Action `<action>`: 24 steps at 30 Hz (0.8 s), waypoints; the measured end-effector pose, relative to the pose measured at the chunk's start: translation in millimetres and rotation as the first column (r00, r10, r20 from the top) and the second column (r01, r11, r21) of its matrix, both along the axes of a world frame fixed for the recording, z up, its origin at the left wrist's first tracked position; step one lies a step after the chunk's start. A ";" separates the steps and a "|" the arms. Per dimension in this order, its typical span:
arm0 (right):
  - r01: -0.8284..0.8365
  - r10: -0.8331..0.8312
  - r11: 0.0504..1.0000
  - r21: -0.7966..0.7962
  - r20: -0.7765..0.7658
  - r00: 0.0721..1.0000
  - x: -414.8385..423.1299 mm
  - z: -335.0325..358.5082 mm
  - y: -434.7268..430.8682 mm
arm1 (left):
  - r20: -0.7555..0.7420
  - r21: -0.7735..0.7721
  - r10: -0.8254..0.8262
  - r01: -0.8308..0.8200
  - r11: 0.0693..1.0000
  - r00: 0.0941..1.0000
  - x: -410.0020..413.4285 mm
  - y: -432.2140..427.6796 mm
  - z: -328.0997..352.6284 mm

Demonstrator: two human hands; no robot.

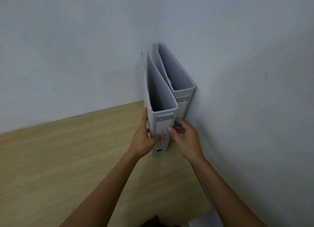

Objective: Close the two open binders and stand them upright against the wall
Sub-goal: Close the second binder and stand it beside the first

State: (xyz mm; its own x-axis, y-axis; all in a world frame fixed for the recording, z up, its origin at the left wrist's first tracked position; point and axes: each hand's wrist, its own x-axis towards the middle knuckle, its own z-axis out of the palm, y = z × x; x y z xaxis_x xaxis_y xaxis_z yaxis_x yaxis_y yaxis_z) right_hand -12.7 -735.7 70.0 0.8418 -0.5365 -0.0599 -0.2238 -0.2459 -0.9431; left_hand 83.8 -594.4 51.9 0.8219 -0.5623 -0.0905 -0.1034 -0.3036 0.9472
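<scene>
Two closed grey binders stand upright in the corner where the two walls meet. The far binder (182, 97) rests against the right wall (254, 90), spine toward me. The near binder (161, 97) stands beside it on its left, touching it. My left hand (144, 138) grips the near binder's left side and spine, thumb across the spine. My right hand (184, 140) holds its right edge, fingers tucked between the two binders and thumb on the spine label. The lower spine with its finger hole shows below my hands.
A light wooden table top (68, 167) runs left and toward me. The back wall (85, 56) closes its far edge and the right wall its right edge. Something dark (153, 222) sits at the table's front edge.
</scene>
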 end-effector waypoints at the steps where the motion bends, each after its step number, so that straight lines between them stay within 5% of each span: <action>1: 0.011 -0.011 1.000 0.005 0.007 1.000 2.3 0.4 -2.1 | 0.008 0.010 0.004 -0.005 1.000 1.000 0.9 -3.6 0.1; 24: 0.034 -0.033 0.998 0.046 -0.040 0.999 52.5 -4.8 -14.1 | 0.082 0.097 0.009 -0.017 0.995 0.997 37.9 -27.2 7.7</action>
